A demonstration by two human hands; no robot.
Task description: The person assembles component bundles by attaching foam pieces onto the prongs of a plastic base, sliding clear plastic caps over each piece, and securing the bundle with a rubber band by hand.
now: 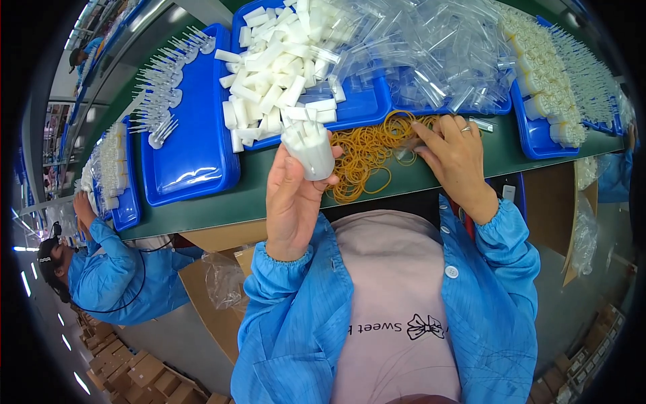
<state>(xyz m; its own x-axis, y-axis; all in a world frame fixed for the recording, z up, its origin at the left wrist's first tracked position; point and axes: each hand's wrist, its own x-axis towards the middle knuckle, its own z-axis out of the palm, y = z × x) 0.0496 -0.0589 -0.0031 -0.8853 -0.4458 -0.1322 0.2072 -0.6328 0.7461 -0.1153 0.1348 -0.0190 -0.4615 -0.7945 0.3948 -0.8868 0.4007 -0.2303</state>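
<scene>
My left hand is closed around a bundle of white cylindrical pieces, held upright above the table's near edge. Thin clear points stick up from the bundle's top. My right hand is at the right end of a tangled heap of yellow-brown rubber bands. Its thumb and index finger are apart, with the fingertips touching the bands. Behind the bundle, a blue tray is piled with short white foam-like pieces. Clear plastic sleeves lie heaped behind my right hand.
At left, a blue tray carries rows of clear spiky parts. Another blue tray at right holds banded bundles. A co-worker in a blue jacket sits at left. Cardboard boxes stand below the green table.
</scene>
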